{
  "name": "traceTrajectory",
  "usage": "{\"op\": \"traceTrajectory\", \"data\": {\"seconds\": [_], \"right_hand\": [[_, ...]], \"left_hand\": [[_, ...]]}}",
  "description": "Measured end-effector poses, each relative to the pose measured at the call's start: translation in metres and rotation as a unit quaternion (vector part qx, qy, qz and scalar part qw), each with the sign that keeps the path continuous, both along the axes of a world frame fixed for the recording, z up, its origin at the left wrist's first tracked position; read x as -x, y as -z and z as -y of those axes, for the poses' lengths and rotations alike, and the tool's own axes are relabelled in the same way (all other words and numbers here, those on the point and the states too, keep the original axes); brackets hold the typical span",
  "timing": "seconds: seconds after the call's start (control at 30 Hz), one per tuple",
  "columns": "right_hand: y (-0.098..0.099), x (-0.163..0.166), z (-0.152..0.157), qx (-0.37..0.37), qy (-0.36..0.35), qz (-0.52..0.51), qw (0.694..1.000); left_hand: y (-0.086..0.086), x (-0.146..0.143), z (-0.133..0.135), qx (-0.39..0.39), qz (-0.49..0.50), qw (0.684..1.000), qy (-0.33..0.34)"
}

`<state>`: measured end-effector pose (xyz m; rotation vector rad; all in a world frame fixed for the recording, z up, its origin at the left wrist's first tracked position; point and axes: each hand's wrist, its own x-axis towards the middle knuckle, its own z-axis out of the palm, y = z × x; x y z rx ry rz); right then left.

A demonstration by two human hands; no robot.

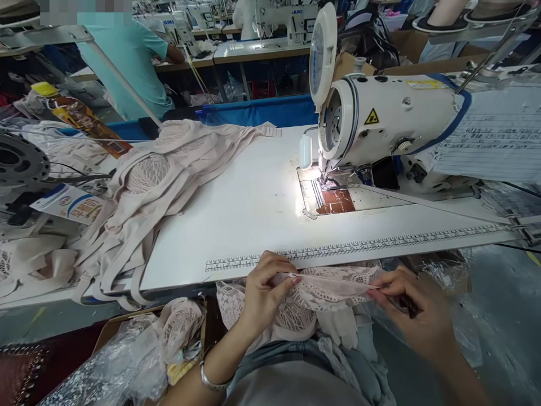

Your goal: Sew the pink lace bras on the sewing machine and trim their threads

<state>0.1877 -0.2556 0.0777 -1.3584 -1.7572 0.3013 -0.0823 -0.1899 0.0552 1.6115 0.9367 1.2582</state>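
My left hand pinches one end of a pale pink lace piece just below the front edge of the sewing table. My right hand pinches the other end, and the lace is stretched between them over my lap. A dark small tool shows under my right fingers, too hidden to name. More lace fabric lies bunched in my lap under the hands.
A white sewing machine stands at the right with its lamp lit over the needle plate. A pile of beige garments covers the table's left. A printed ruler strip runs along the front edge. A person in teal is behind.
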Motion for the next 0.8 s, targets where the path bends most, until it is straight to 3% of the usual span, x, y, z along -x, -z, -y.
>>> {"op": "traceTrajectory", "data": {"seconds": [0.2, 0.3, 0.47, 0.57, 0.7, 0.8], "right_hand": [[-0.004, 0.01, -0.004, 0.019, 0.071, 0.038, 0.997], [-0.011, 0.008, -0.006, 0.039, 0.025, 0.01, 0.999], [-0.02, -0.011, -0.01, 0.151, -0.062, -0.117, 0.98], [-0.027, -0.02, -0.014, 0.204, -0.11, -0.17, 0.958], [-0.045, 0.0, -0.021, 0.271, -0.158, -0.135, 0.94], [-0.053, 0.027, -0.025, 0.286, -0.163, -0.077, 0.941]], "left_hand": [[0.004, 0.0, -0.001, -0.004, -0.004, 1.0, -0.015], [0.004, -0.001, -0.001, 0.03, 0.018, 0.999, -0.011], [0.004, 0.001, -0.001, 0.072, 0.074, 0.994, 0.021], [-0.004, 0.005, -0.005, 0.103, 0.083, 0.986, 0.102], [-0.024, -0.004, -0.006, 0.07, -0.035, 0.952, 0.296], [-0.033, -0.023, 0.0, 0.011, -0.058, 0.951, 0.305]]}}
